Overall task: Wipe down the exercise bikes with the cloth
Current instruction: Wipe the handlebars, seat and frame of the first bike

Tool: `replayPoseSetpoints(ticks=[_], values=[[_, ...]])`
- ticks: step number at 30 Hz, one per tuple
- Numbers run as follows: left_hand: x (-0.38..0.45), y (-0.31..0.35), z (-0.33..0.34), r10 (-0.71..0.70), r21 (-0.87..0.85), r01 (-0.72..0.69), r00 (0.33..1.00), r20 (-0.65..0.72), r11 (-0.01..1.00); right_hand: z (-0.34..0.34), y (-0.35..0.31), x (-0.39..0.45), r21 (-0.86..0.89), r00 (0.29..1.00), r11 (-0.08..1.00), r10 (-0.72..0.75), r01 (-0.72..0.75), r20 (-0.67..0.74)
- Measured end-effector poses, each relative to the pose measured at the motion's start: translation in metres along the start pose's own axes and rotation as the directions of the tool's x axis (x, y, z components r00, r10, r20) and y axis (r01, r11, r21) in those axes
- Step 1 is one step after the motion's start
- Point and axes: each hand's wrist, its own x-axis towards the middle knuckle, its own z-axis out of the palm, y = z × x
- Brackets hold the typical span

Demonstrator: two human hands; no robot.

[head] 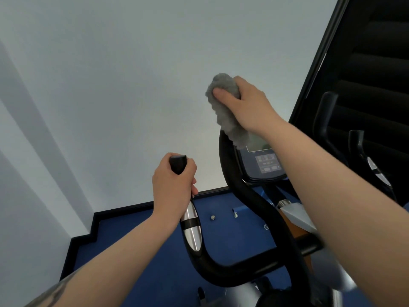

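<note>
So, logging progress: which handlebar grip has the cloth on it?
The right-side grip, wrapped by the grey cloth in the right hand; the left hand grips the other bare.

Two bare, sleeveless forearms, a dark tattoo (55,293) on the left one

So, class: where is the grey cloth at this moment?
In the head view, right of centre, the cloth is gripped in the right hand and wrapped over the top of the bike's right handlebar, just above the console.

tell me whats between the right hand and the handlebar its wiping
The grey cloth: the right hand grips it around the handlebar end, in the head view.
</note>
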Motion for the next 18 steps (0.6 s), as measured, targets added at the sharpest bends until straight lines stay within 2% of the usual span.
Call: replayPoseSetpoints(ticks=[2,4,6,8,9,11,13,16,18], values=[[-0.001,0.000,0.000,-0.004,-0.002,0.004,1.000,-0.001,1.000,-0.003,0.001,0.000,0.019,0.994,0.994,0.112,-0.111,-0.016],[0.000,0.000,0.000,-0.012,-0.006,0.012,1.000,0.004,1.000,0.009,0.002,-0.010,0.037,0.977,0.987,0.159,-0.155,-0.144],[0.000,-0.001,0.000,-0.015,-0.015,0.015,1.000,0.010,1.000,0.025,0.003,-0.022,-0.066,0.959,0.996,0.040,-0.060,-0.280],[0.001,-0.002,0.000,-0.005,-0.010,0.005,1.000,0.011,1.000,0.029,0.002,-0.022,-0.286,0.960,0.954,-0.160,0.090,-0.232],[0.001,-0.003,0.000,0.000,-0.005,0.000,1.000,0.012,1.000,0.027,0.001,-0.017,-0.312,0.961,0.939,-0.210,0.146,-0.181],[0.001,-0.003,-0.001,0.002,-0.004,-0.002,1.000,0.015,1.000,0.021,0.000,-0.008,-0.170,0.975,0.976,-0.159,0.132,-0.153],[0.001,-0.003,-0.001,-0.001,-0.003,0.001,1.000,0.017,1.000,0.021,0.001,-0.009,0.115,0.975,0.993,0.000,0.026,-0.223],[0.001,-0.002,-0.001,-0.001,-0.003,0.001,1.000,0.019,1.000,0.044,0.002,-0.024,0.447,0.892,0.894,0.199,0.003,-0.405],[0.000,-0.002,-0.001,-0.003,0.002,0.003,1.000,0.018,1.000,0.058,0.001,-0.034,0.490,0.842,0.870,0.227,0.050,-0.489]])
